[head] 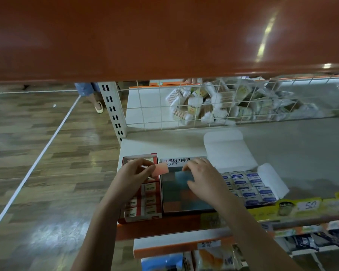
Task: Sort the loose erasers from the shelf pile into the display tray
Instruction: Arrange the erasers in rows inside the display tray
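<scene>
The left hand [134, 174] pinches a pink eraser [161, 171] over the tray's [186, 192] far edge; the right hand [201, 178] rests flat on the erasers inside. A loose pinch could drop it onto the shelf [301, 149].

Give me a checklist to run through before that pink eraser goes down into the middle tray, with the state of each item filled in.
1. Pink eraser held: ok, the left hand pinches its left end.
2. Eraser over the middle tray: ok, it hangs above the tray's far left corner.
3. Open slot for it: cannot tell, the tray's contents are blurred and partly covered.
4. Right hand out of the way: not ok, it rests over the tray's far right part.
5. Neighbouring boxes clear: ok, the red box to the left and the blue-eraser box to the right sit beside the tray.
</scene>
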### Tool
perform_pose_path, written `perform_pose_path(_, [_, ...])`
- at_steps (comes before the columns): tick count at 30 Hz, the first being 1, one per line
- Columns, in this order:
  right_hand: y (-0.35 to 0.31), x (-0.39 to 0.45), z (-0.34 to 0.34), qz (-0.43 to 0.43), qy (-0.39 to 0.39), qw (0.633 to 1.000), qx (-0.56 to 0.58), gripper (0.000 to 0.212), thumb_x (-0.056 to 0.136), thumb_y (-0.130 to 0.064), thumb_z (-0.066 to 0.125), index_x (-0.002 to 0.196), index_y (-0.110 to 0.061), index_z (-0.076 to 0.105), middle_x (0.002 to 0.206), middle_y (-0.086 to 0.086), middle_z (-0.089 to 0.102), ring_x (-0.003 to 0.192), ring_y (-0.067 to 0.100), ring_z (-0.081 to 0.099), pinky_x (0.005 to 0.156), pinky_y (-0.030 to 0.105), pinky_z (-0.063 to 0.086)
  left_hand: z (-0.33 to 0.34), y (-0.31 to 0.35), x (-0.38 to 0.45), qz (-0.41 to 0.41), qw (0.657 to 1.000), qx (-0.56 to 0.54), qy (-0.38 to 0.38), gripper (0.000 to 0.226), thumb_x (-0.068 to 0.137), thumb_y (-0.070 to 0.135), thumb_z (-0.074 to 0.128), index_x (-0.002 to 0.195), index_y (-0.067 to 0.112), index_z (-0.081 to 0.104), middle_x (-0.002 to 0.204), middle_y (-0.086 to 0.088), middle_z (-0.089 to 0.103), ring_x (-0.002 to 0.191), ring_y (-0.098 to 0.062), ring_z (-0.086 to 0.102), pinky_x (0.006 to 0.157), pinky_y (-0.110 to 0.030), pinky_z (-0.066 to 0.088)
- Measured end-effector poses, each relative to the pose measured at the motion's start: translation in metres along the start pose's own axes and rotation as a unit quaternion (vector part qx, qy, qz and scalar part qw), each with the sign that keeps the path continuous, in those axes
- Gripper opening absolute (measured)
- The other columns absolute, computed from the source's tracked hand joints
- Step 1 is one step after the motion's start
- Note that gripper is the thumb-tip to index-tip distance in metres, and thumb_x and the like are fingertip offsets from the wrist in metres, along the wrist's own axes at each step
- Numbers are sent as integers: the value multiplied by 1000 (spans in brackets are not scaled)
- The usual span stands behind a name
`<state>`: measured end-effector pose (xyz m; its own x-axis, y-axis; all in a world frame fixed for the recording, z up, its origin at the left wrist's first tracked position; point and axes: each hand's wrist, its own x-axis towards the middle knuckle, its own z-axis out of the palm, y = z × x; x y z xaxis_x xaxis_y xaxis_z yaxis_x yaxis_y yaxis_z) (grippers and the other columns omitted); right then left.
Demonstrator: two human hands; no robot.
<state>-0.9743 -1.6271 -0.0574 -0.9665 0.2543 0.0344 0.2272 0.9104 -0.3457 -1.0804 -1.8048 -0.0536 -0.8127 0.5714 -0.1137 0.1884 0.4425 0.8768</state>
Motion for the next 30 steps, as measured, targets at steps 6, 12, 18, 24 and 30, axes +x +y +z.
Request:
perform_pose_path(6, [-5, 5, 9, -11, 25, 999, 42, 28, 88, -21, 59, 115, -22, 51, 119, -8, 52, 113, 8, 43, 94, 21, 36, 2, -1, -3, -8, 1000, 1, 4, 11, 90, 32, 56, 98, 27, 63, 84, 5, 69, 76, -11, 67, 69, -30, 55])
perform_pose_path(12, [-9, 9, 17, -12, 26, 997, 66, 34, 89, -19, 59, 122, -20, 52, 125, -7, 51, 118, 6, 43, 92, 12, 29, 0, -1, -8, -9, 1000, 11, 26, 12, 91, 32, 54, 97, 27, 63, 83, 4, 69, 71, -8, 64, 61, -21, 46])
perform_pose_path(18, [-12, 8, 20, -36, 30, 996, 77, 32, 90, -17, 57, 122, -20, 52, 124, -7, 51, 118, 5, 42, 95, 12, 27, -2, -7, -9, -20, 999, 4, 37, 11, 91, 33, 55, 96, 27, 64, 78, 5, 72, 66, -8, 64, 62, -25, 45])
perform_pose_path(24, [-16, 11, 25, -33, 24, 996, 74, 32, 90, -20, 58, 121, -20, 53, 121, -5, 53, 116, 7, 45, 97, 20, 35, -3, -2, -11, -16, 999, 13, 38, 12, 91, 32, 54, 98, 27, 63, 79, 5, 71, 71, -10, 66, 63, -23, 48])
perform_pose_path(30, [-15, 9, 22, -44, 35, 998, 30, 33, 92, -21, 56, 124, -20, 49, 123, -3, 52, 117, 10, 44, 96, 22, 39, -4, -2, -8, -22, 999, 20, 34, 13, 91, 34, 53, 99, 28, 62, 79, 5, 70, 71, -7, 65, 60, -18, 43])
